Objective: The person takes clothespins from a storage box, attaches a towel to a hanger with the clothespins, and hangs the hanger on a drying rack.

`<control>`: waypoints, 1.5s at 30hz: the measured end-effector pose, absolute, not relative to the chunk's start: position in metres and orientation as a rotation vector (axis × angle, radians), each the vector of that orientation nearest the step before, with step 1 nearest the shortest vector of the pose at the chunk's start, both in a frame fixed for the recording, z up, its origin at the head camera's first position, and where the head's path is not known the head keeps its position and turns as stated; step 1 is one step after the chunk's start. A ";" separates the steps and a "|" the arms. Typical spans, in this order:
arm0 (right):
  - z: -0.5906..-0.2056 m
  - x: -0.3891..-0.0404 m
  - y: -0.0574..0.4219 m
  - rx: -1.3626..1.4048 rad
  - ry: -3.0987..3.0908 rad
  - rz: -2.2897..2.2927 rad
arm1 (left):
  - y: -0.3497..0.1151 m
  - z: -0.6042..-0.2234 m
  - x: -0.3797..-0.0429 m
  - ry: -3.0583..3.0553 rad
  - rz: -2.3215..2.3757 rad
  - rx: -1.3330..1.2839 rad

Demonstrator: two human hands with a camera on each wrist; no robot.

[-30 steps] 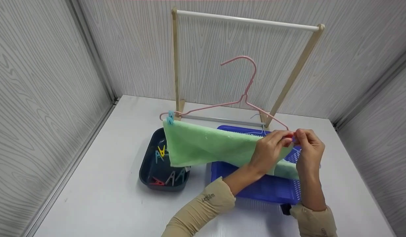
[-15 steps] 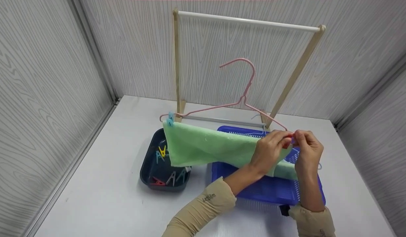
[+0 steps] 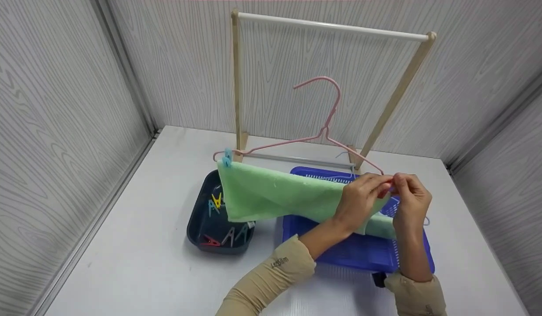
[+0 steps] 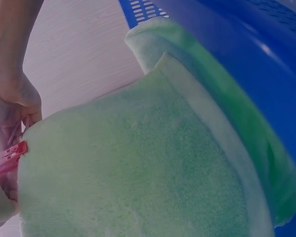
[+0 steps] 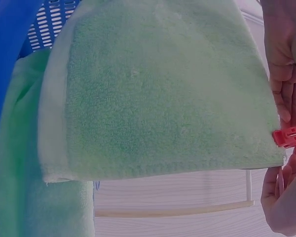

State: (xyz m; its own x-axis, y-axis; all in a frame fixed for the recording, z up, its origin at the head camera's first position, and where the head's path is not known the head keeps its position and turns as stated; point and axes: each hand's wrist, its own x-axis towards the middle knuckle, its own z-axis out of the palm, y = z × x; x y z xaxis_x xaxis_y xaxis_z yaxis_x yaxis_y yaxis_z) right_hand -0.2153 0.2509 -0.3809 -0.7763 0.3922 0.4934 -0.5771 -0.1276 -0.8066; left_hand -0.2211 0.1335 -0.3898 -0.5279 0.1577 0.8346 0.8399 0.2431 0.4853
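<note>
A pink clothes hanger [image 3: 327, 115] is held up with its hook at the top. From its lower bar hangs a light green towel [image 3: 280, 193], fastened at the left end by a light blue clothespin [image 3: 227, 158]. At the right end my left hand [image 3: 358, 199] grips a red clothespin [image 5: 288, 137], whose tip lies on the towel's edge in both wrist views. My right hand [image 3: 412, 199] pinches the hanger's right end beside the towel corner, thumb and fingertips close to the left hand's. The fingers partly hide the hanger tip and the clothespin.
A dark bin [image 3: 193, 228] at the left holds several clothespins. Under the hands stands a blue basket [image 3: 337, 256] with another green cloth [image 3: 382, 226] and a light blue hanger [image 3: 351, 172]. Behind is a wooden rack with a white rod [image 3: 332, 25].
The hanger's hook has dipped slightly down and left, then stayed nearly still. Both hands keep their places at the towel's right corner, with small finger shifts around the red clothespin.
</note>
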 end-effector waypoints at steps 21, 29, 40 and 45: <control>-0.378 -0.214 0.250 0.249 -1.536 1.910 | 0.133 -0.389 -0.214 -1.907 -1.208 -0.919; -0.377 -0.212 0.253 0.209 -1.558 1.884 | 0.129 -0.387 -0.212 -1.936 -1.229 -0.940; -0.378 -0.210 0.255 0.209 -1.545 1.897 | 0.116 -0.386 -0.210 -1.960 -1.285 -0.927; -0.379 -0.210 0.256 0.194 -1.557 1.872 | 0.109 -0.389 -0.208 -2.002 -1.277 -0.941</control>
State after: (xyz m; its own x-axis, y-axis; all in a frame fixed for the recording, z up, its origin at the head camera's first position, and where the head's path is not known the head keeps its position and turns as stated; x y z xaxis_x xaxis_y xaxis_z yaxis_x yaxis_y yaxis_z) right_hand -0.2095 0.2563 -0.3786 -0.7543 0.4038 0.5177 -0.5825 -0.0478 -0.8114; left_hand -0.2083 0.1091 -0.3886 -0.5837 0.2518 0.7719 0.8061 0.2935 0.5139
